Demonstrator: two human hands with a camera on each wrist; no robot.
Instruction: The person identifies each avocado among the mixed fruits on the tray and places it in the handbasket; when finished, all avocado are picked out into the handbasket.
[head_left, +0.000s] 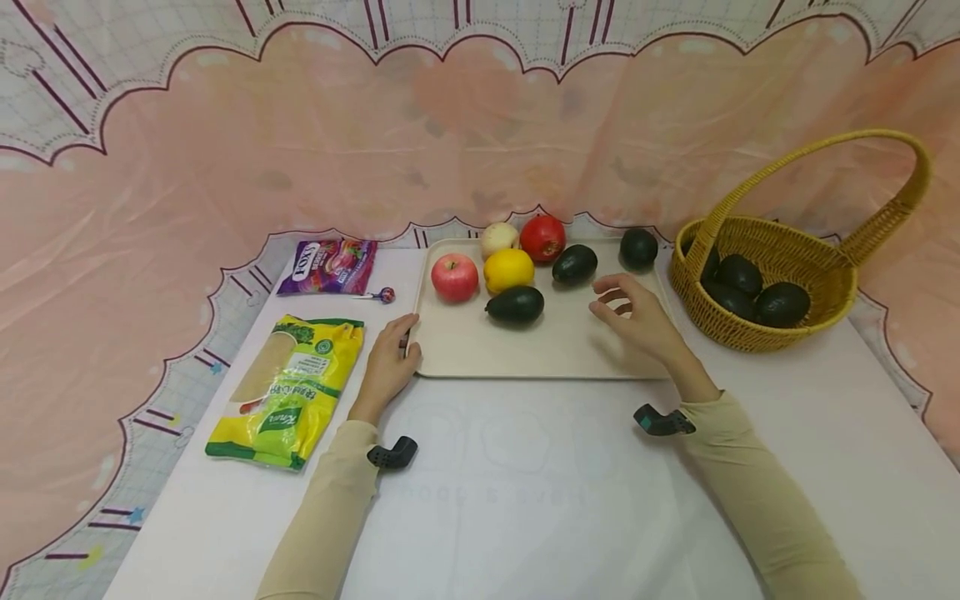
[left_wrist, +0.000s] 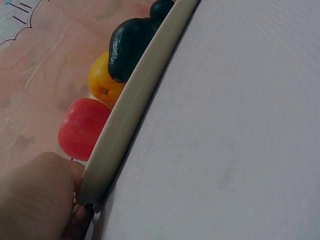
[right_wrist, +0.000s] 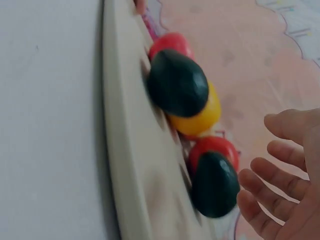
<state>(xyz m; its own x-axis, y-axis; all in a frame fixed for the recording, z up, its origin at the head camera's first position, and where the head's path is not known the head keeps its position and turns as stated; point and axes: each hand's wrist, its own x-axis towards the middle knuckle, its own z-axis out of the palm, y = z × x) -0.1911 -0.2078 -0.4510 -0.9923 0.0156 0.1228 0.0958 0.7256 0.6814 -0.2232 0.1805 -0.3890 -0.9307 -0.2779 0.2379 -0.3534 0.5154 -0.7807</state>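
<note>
My left hand [head_left: 390, 362] holds the left edge of a cream tray [head_left: 480, 354], its thumb by the near corner. In the left wrist view, the left hand [left_wrist: 42, 195] meets the tray's corner, some fingers in shadow below. My right hand [head_left: 637, 321] hovers over the tray's right side, fingers spread and slightly bent, with nothing in it. Nearest to it is an avocado [head_left: 575, 265]; another avocado [head_left: 514, 306] lies mid-tray and a third avocado [head_left: 639, 250] at the far right corner. A pink-red apple [head_left: 454, 277], yellow fruit [head_left: 509, 271], pale round fruit [head_left: 499, 239] and red fruit [head_left: 543, 238] share the tray.
Right of the tray stands a wicker basket [head_left: 776, 333] with a tall handle and several avocados [head_left: 782, 304] inside. To the left lie a purple candy bag [head_left: 327, 267], a lollipop [head_left: 386, 295] and a yellow-green packet [head_left: 288, 392]. A patterned pink cloth [head_left: 337, 158] hangs behind.
</note>
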